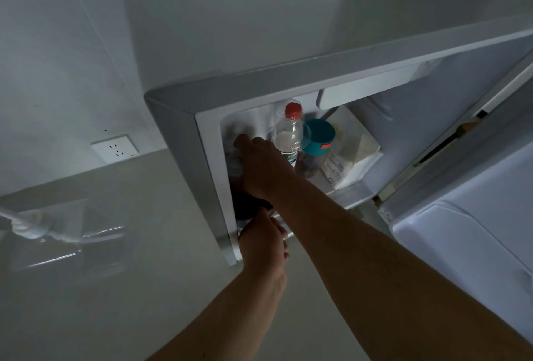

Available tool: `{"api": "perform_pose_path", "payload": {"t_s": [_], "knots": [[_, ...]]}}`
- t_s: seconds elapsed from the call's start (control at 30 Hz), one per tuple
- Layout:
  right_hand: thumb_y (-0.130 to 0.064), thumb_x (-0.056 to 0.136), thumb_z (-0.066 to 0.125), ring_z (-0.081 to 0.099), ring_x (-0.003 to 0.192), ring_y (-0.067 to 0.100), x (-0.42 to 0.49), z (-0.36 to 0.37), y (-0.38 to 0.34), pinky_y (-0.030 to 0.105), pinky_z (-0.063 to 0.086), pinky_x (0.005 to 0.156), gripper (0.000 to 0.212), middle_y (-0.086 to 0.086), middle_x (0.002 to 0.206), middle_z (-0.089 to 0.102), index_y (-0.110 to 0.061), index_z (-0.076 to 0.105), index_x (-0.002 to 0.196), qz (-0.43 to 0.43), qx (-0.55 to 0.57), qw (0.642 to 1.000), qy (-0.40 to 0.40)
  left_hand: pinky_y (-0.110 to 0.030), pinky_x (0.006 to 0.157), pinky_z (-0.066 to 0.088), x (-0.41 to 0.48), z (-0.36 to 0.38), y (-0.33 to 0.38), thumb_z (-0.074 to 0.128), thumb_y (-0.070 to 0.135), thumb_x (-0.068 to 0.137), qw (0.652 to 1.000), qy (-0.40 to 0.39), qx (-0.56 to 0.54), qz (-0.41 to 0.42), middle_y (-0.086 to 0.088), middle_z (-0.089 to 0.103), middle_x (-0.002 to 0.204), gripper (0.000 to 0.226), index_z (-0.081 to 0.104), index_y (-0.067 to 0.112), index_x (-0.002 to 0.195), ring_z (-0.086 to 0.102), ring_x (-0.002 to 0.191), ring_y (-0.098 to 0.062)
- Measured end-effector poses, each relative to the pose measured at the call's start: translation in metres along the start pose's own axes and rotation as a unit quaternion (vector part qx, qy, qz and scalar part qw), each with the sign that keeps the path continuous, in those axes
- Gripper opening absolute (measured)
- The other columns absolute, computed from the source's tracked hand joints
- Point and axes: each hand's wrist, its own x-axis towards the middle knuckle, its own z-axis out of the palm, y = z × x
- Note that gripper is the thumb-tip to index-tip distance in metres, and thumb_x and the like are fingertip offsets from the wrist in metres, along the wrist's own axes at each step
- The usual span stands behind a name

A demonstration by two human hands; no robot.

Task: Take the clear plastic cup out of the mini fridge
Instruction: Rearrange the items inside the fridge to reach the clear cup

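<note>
Mini fridge [184,141]: I see it from above, white, door swung open to the right; its left front edge runs down past both of my hands.
Fridge door [461,230]: stands wide at the right, inner lining facing me, well apart from the hands.
Right hand [261,166]: reaches into the left part of the compartment, back of the hand toward me, fingers [243,141] curled down over something pale and see-through against the left inner wall.
Clear plastic cup [233,158]: I take the faint clear shape under the right hand to be it; it sits inside the fridge at the far left, hard against the wall, mostly hidden by the hand. I cannot tell whether the fingers are closed tight on it.
Left hand [264,241]: lower and nearer, at the bottom front lip of the fridge beside the left edge; fingers bent and close together near a dark object [251,205], and I cannot tell whether they grip anything.
Clear bottle with red cap [290,132]: upright, just right of the right hand, near touching it.
Teal-lidded jar [317,141]: just right of the bottle, partly behind it.
White packet [354,155]: lies at the right of the compartment.
Open room: tight between the left wall and the bottle; the front opening toward me is free.
Wall socket [115,148]: on the wall far left, well away.
</note>
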Motion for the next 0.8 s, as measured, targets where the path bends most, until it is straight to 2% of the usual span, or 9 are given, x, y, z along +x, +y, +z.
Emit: {"api": "perform_pose_path", "payload": {"t_s": [0.07,0.17,0.23,0.33,0.4,0.53,0.63,0.7,0.8], "knots": [[-0.023,0.080,0.078,0.055,0.117,0.045,-0.001,0.001,0.001,0.054,0.052,0.095,0.068,0.022,0.123,0.058,-0.011,0.046,0.139,0.007,0.015,1.000,0.005,-0.023,0.036,0.024,-0.004,-0.002,0.001,0.053,0.039,0.104,1.000,-0.006,-0.002,0.001,0.007,0.048,0.042,0.047,0.049,0.021,0.060,0.033,0.033,-0.009],[-0.027,0.078,0.082,0.055,0.116,0.040,-0.005,0.002,0.006,0.053,0.054,0.093,0.070,0.018,0.121,0.058,-0.017,0.045,0.137,0.019,0.039,0.999,0.021,-0.024,0.037,0.023,-0.009,-0.003,0.002,0.056,0.045,0.102,0.999,-0.029,-0.011,0.006,0.005,0.045,0.046,0.060,0.051,0.026,0.045,0.031,0.036,-0.010],[-0.022,0.079,0.082,0.056,0.116,0.039,-0.009,0.004,0.011,0.051,0.055,0.093,0.066,0.016,0.120,0.058,-0.019,0.045,0.135,0.023,0.036,0.999,0.024,-0.023,0.037,0.025,-0.012,-0.003,0.003,0.057,0.045,0.101,0.999,-0.039,-0.008,0.013,0.005,0.047,0.048,0.061,0.053,0.026,0.043,0.033,0.036,-0.010],[-0.016,0.079,0.085,0.055,0.119,0.034,-0.014,0.002,0.018,0.041,0.054,0.092,0.070,0.011,0.125,0.057,-0.024,0.043,0.135,0.031,0.037,0.998,0.027,-0.022,0.039,0.031,-0.016,-0.004,0.006,0.055,0.044,0.102,0.999,-0.039,-0.010,0.028,0.007,0.051,0.050,0.052,0.058,0.027,0.053,0.038,0.037,-0.007],[-0.022,0.076,0.090,0.055,0.119,0.030,-0.018,-0.002,0.022,0.034,0.049,0.088,0.074,0.009,0.126,0.057,-0.026,0.044,0.134,0.030,0.044,0.998,0.029,-0.024,0.043,0.034,-0.017,-0.005,0.008,0.052,0.043,0.103,0.999,-0.040,-0.021,0.028,0.007,0.053,0.050,0.046,0.062,0.025,0.062,0.041,0.036,-0.006],[-0.036,0.070,0.095,0.057,0.099,0.019,-0.036,-0.017,0.032,0.018,0.040,0.071,0.074,0.003,0.116,0.060,-0.026,0.049,0.127,0.015,0.046,0.997,0.063,-0.027,0.052,0.039,-0.019,0.000,0.014,0.052,0.037,0.103,0.998,-0.037,-0.047,0.033,0.006,0.061,0.059,0.033,0.069,0.019,0.080,0.046,0.037,-0.005],[-0.043,0.066,0.094,0.059,0.093,0.018,-0.050,-0.033,0.040,0.024,0.045,0.073,0.070,0.000,0.112,0.060,-0.024,0.054,0.120,0.016,0.065,0.993,0.099,-0.028,0.054,0.043,-0.024,0.006,0.018,0.051,0.042,0.102,0.995,-0.056,-0.061,0.054,0.005,0.065,0.072,0.033,0.072,0.019,0.092,0.052,0.044,-0.006],[-0.045,0.064,0.094,0.060,0.095,0.018,-0.058,-0.043,0.045,0.027,0.046,0.075,0.070,0.000,0.112,0.060,-0.022,0.055,0.117,0.013,0.058,0.992,0.115,-0.031,0.059,0.050,-0.028,0.010,0.022,0.047,0.049,0.104,0.994,-0.063,-0.062,0.071,0.005,0.072,0.082,0.038,0.074,0.022,0.098,0.061,0.058,-0.011],[-0.043,0.063,0.097,0.061,0.100,0.020,-0.070,-0.052,0.051,0.030,0.050,0.080,0.072,0.005,0.118,0.062,-0.021,0.056,0.117,-0.003,0.048,0.992,0.113,-0.033,0.067,0.053,-0.032,0.018,0.031,0.050,0.048,0.103,0.990,-0.078,-0.051,0.105,0.007,0.076,0.082,0.032,0.074,0.030,0.090,0.066,0.067,-0.012]]}}
